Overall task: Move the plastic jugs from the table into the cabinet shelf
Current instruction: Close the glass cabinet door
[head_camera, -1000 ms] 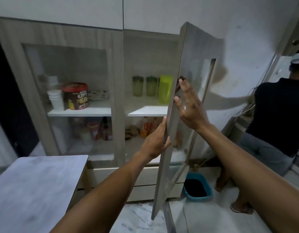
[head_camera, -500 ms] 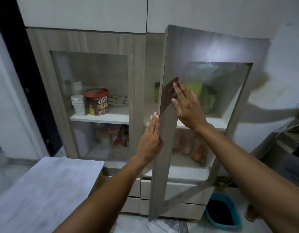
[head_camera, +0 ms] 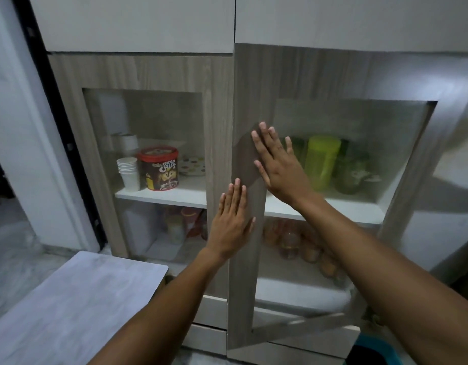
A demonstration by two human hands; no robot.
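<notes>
Behind the glass of the right cabinet door [head_camera: 247, 272], a bright green plastic jug [head_camera: 323, 162] stands on the white shelf [head_camera: 346, 209], with darker green jugs [head_camera: 350, 171] beside it. The door is almost flush with the cabinet front. My left hand [head_camera: 231, 222] lies flat, fingers together, on the door's wooden frame near its left edge. My right hand [head_camera: 277, 163] presses flat higher up, fingers spread across the frame and glass. Neither hand holds anything. The grey table [head_camera: 69, 306] at the lower left has no jugs on it.
Behind the left glass door stand a stack of white cups [head_camera: 128, 172], a red Choco Chips tin [head_camera: 159, 168] and a dotted plate [head_camera: 193, 165]. Jars and bottles fill the lower shelves [head_camera: 301, 243]. A blue bin [head_camera: 380, 351] sits on the floor at lower right. A dark doorway lies left.
The right cabinet door has swung from wide open to nearly shut. My left hand went from gripping its edge to lying flat on it. The view has moved closer to the cabinet.
</notes>
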